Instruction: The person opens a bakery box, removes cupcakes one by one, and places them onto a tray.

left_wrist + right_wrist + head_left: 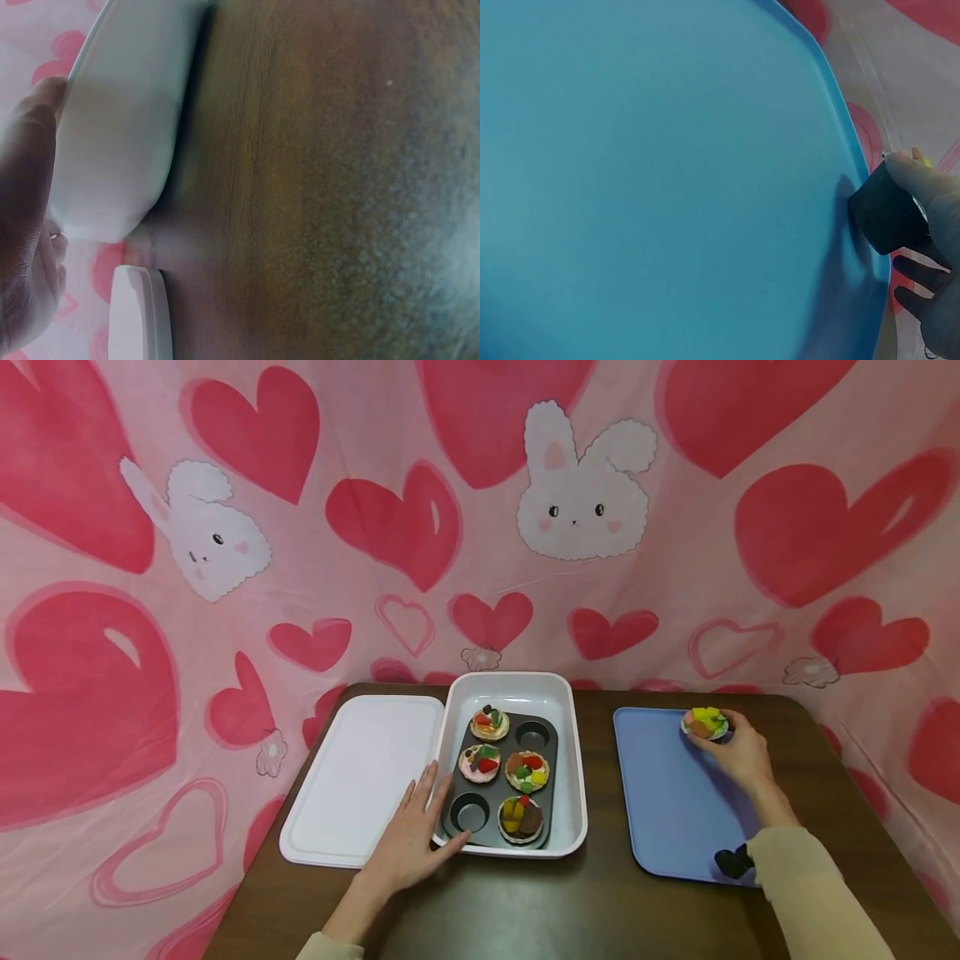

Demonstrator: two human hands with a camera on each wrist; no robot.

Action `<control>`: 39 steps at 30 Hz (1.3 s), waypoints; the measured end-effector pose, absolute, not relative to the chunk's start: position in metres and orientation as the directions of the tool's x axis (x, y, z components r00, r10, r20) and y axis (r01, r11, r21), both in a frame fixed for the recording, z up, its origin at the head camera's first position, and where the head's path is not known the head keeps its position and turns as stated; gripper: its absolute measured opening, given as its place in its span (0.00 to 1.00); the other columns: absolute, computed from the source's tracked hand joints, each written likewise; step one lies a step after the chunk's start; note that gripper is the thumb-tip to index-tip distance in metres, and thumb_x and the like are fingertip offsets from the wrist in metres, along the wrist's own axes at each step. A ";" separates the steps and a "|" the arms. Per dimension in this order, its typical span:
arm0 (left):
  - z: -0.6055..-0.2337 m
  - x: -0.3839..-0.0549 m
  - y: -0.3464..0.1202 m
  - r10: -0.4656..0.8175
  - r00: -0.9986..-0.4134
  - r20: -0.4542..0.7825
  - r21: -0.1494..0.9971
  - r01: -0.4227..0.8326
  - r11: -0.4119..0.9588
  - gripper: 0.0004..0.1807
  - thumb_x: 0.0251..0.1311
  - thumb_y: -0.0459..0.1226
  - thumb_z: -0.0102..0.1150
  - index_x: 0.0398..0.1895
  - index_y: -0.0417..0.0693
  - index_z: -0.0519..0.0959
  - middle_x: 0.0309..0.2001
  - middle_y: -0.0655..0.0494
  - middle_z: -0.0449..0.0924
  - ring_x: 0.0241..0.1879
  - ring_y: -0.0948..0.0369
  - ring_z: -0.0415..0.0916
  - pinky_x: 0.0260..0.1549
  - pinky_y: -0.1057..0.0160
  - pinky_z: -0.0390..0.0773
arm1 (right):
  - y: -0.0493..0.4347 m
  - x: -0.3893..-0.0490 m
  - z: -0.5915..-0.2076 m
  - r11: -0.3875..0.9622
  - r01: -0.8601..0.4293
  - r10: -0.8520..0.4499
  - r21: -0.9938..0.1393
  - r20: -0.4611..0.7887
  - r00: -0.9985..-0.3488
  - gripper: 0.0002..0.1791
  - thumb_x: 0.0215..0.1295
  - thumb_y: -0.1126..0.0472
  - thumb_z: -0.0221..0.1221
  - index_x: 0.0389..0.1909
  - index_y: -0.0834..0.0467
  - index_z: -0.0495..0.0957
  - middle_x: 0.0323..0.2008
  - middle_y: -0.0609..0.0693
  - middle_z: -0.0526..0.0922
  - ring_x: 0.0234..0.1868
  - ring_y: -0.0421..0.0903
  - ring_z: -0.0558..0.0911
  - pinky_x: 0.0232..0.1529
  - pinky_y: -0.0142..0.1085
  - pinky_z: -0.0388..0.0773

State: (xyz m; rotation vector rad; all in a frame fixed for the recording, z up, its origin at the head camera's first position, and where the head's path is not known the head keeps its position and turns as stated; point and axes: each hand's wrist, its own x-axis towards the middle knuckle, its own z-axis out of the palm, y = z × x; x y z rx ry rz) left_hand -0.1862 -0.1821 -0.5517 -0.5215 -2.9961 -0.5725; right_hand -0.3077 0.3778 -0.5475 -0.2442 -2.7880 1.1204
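My right hand point(740, 753) pinches a toy cupcake point(705, 723) with yellow, pink and brown toppings at the far right corner of the blue tray point(675, 810). The right wrist view shows the cupcake's dark cup point(889, 210) between thumb and fingers; whether it touches the tray I cannot tell. Fingers spread, my left hand point(411, 839) rests at the left front rim of the white bin point(573, 777). Inside the bin is a dark muffin pan point(487, 797) with several topped cupcakes, one being a chocolate-and-yellow cupcake point(521, 820). Two wells, front left and back right, hold nothing.
A white lid-like board point(360, 777) lies left of the bin on the brown wooden table point(525, 910). Pink cloth with hearts and rabbits point(465, 560) hangs behind the table. A black strap piece point(733, 862) shows at my right wrist, over the tray's front.
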 end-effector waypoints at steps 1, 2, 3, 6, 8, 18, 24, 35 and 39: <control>-0.551 -0.186 -0.182 0.316 -0.942 0.110 0.350 0.334 0.875 0.55 0.67 0.70 0.59 0.89 0.50 0.60 0.92 0.44 0.46 0.90 0.44 0.51 0.88 0.38 0.55 | 0.379 -0.308 -0.547 0.719 0.096 0.190 -0.688 0.061 -0.980 0.49 0.77 0.44 0.68 0.79 0.75 0.59 0.72 0.82 0.70 0.71 0.81 0.71 0.71 0.77 0.69; -0.551 -0.186 -0.182 0.317 -0.942 0.110 0.347 0.335 0.876 0.56 0.67 0.70 0.59 0.89 0.50 0.59 0.92 0.45 0.46 0.90 0.44 0.51 0.88 0.38 0.55 | 0.380 -0.307 -0.547 0.726 0.090 0.184 -0.681 0.066 -0.981 0.49 0.77 0.44 0.67 0.79 0.75 0.59 0.72 0.83 0.70 0.71 0.81 0.71 0.71 0.78 0.69; -0.551 -0.186 -0.183 0.317 -0.942 0.112 0.343 0.336 0.877 0.56 0.67 0.70 0.58 0.89 0.50 0.59 0.92 0.45 0.46 0.90 0.44 0.51 0.88 0.38 0.55 | 0.381 -0.307 -0.547 0.734 0.082 0.178 -0.674 0.074 -0.981 0.49 0.76 0.44 0.67 0.78 0.76 0.60 0.71 0.83 0.70 0.70 0.81 0.71 0.71 0.78 0.68; -0.551 -0.186 -0.184 0.317 -0.941 0.120 0.336 0.339 0.879 0.56 0.67 0.71 0.58 0.89 0.50 0.59 0.92 0.45 0.46 0.90 0.45 0.51 0.88 0.38 0.56 | 0.383 -0.306 -0.550 0.767 0.041 0.159 -0.641 0.128 -0.979 0.47 0.76 0.45 0.68 0.75 0.77 0.63 0.68 0.83 0.72 0.66 0.81 0.73 0.69 0.78 0.70; -0.551 -0.186 -0.184 0.320 -0.940 0.122 0.335 0.342 0.878 0.56 0.66 0.71 0.59 0.89 0.50 0.59 0.92 0.45 0.46 0.90 0.46 0.51 0.87 0.38 0.56 | 0.385 -0.306 -0.553 0.794 0.008 0.145 -0.607 0.176 -0.974 0.45 0.75 0.45 0.69 0.72 0.78 0.66 0.64 0.83 0.75 0.62 0.80 0.75 0.65 0.77 0.73; -0.553 -0.186 -0.184 0.316 -0.941 0.118 0.348 0.338 0.875 0.57 0.66 0.70 0.61 0.89 0.51 0.58 0.92 0.45 0.45 0.90 0.45 0.50 0.88 0.38 0.55 | 0.394 -0.301 -0.561 0.892 -0.061 0.075 -0.447 0.281 -0.957 0.43 0.76 0.40 0.63 0.67 0.78 0.71 0.60 0.81 0.77 0.61 0.80 0.74 0.64 0.78 0.69; -0.561 -0.186 -0.187 0.342 -0.912 0.228 0.347 0.404 0.846 0.58 0.68 0.72 0.57 0.90 0.48 0.56 0.92 0.47 0.47 0.90 0.48 0.50 0.89 0.40 0.54 | 0.397 -0.298 -0.558 0.919 -0.058 0.051 -0.389 0.264 -0.963 0.52 0.78 0.36 0.59 0.78 0.78 0.59 0.69 0.84 0.68 0.70 0.82 0.65 0.75 0.79 0.59; -0.553 -0.185 -0.184 0.327 -0.933 0.148 0.327 0.359 0.874 0.61 0.66 0.70 0.60 0.90 0.43 0.53 0.91 0.45 0.48 0.90 0.48 0.51 0.87 0.39 0.57 | 0.385 -0.287 -0.546 0.948 -0.182 -0.094 -0.261 0.315 -0.945 0.54 0.71 0.38 0.68 0.83 0.69 0.58 0.75 0.79 0.65 0.77 0.79 0.61 0.80 0.78 0.53; -0.552 -0.186 -0.184 0.330 -0.936 0.121 0.328 0.351 0.877 0.61 0.67 0.71 0.58 0.90 0.44 0.52 0.92 0.46 0.47 0.91 0.48 0.49 0.88 0.40 0.55 | 0.370 -0.283 -0.542 0.938 -0.240 -0.143 -0.250 0.350 -0.926 0.52 0.68 0.42 0.71 0.81 0.68 0.62 0.75 0.78 0.68 0.78 0.78 0.62 0.81 0.76 0.53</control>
